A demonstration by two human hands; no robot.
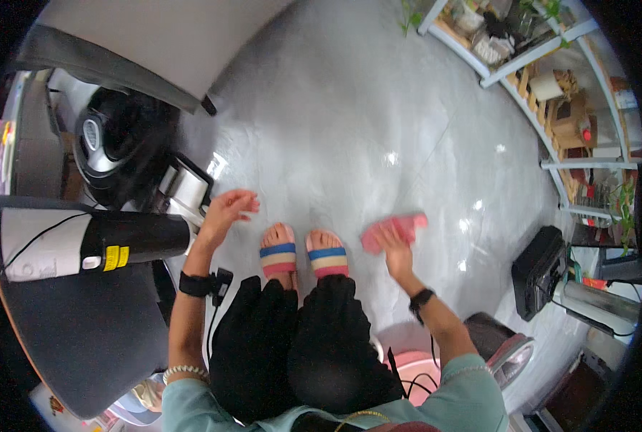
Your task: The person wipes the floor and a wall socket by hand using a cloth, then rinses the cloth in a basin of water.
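My right hand [395, 249] reaches down at the right of my feet with a pink cloth [410, 225] under its spread fingers. Hand and cloth are slightly blurred, and the cloth appears to lie against the grey, glossy floor [348, 140]. To the left of my feet, my left hand [229, 211] hangs in the air with loosely bent fingers and nothing in it. Between the two hands are my feet in striped slide sandals [277, 258]. A black strap with a small cabled device [221, 286] is on my left wrist.
A grey-framed shelf rack [547, 154] with boxes and plants stands at the far right. A black case [539, 272], a bin [502, 345] and a pink bucket [415, 359] are on my right. A dark tabletop [83, 329] and a black-and-silver appliance [102, 143] are on my left.
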